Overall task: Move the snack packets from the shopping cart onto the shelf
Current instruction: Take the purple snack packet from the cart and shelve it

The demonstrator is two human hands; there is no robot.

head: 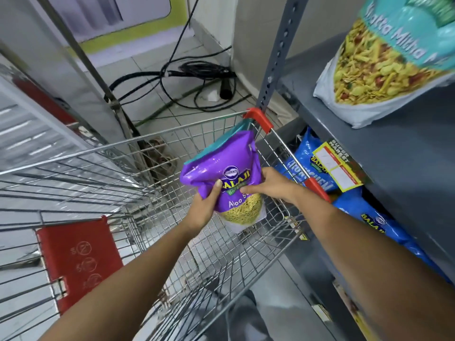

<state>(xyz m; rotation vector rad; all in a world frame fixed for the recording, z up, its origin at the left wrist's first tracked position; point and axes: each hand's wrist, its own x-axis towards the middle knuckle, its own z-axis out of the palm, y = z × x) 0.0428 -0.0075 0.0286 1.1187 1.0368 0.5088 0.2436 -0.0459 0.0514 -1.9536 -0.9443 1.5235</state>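
A purple snack packet (221, 166) is held upright inside the wire shopping cart (118, 173), near its front right corner. My left hand (205, 209) grips its lower left side, thumb on the front. My right hand (275, 185) holds its right side, fingers across the label. Behind the purple packet a teal packet (222, 140) shows only its upper edge; whether a hand holds it I cannot tell. On the grey metal shelf (398, 148) to the right stands a large teal snack packet (386, 55). Blue snack packets (310, 163) lie on the lower shelf level.
A red child-seat flap (78, 259) sits at the cart's near end, and red corner guards (261, 119) mark its right rim. A yellow price tag (337, 166) hangs on the shelf edge. Black cables (192, 77) lie coiled on the tiled floor ahead.
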